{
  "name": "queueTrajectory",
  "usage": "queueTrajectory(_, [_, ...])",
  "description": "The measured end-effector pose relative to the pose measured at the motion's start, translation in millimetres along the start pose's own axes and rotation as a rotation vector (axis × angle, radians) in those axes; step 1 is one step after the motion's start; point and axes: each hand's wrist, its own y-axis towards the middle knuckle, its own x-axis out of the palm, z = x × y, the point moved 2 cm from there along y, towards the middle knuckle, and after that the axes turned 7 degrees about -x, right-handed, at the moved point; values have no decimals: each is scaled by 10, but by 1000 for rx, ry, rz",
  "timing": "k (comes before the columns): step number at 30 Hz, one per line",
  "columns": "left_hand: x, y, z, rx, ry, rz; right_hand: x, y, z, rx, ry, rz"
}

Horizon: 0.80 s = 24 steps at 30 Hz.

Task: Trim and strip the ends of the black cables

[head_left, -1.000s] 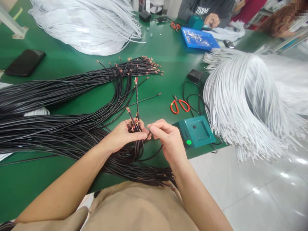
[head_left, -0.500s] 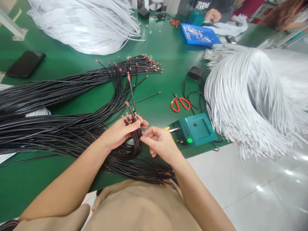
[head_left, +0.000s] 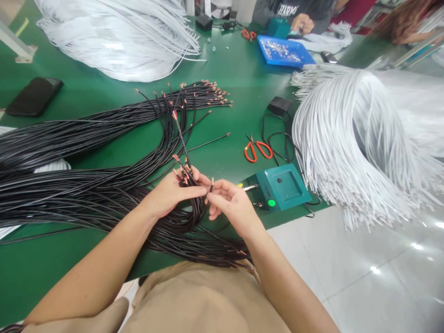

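Observation:
My left hand is wrapped round a bent bunch of black cables, whose stripped ends with red and yellow wires stick up above the thumb. Just right of it, my right hand pinches one black cable end between thumb and fingertips, its thin bare wires pointing up. The fingertips of both hands are close together; whether they touch is hard to make out. More black cables run off to the left under my left forearm, and others lie below my hands near the table edge.
A teal machine with a green button stands right of my hands. Behind it lie red-handled cutters and a black adapter. White cable bundles hang over the right edge. A blue tray, phone and co-worker's hands are farther off.
A single cable end now rises between my right fingertips, where none showed before. My left thumb has stretched toward it. The tall cable end above the bunch has tilted left.

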Motion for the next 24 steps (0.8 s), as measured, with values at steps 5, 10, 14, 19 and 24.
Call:
queueTrajectory(5, [19,10,-32,34,85,-52,-17,-4,-23,-3,98,-39])
queueTrajectory(10, [5,5,-33,10,237,-24,-50,28,-25,-69,103,38])
queueTrajectory(14, [47,-20,-37,-3,303,-37,-56,35,-51,-37,157,8])
queueTrajectory(19, [101,-30,-52,-23,192,-115,-30,33,-67,-22,207,-21])
queueTrajectory(24, [89,-16,-48,6,158,-125,-66,7,-73,-93,226,10])
